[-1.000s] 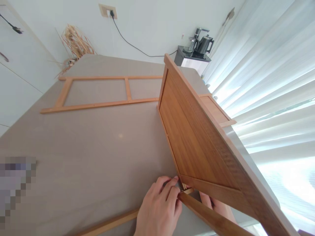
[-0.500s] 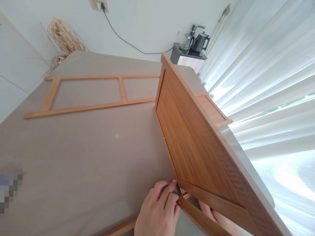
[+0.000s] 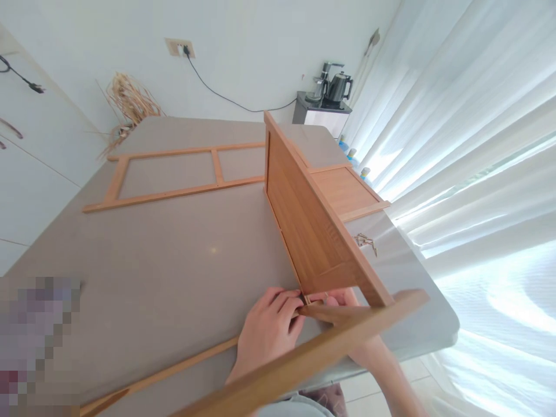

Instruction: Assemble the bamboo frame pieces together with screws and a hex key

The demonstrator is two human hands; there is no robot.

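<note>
Upright panel, framed; left hand clasping rail near its foot; right hand, grip unclear; flat panel rightward, seemingly unattached.

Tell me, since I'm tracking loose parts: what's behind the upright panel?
Behind the upright panel are a flat framed panel, some slim pieces too small to identify, and the right hand at the near end. Part of the tabletop is covered and cannot be seen.

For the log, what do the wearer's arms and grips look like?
The left grip and right grip are bare hands, with no glove or ring visible. The right forearm shows no sleeve; the left forearm is mostly hidden.
</note>
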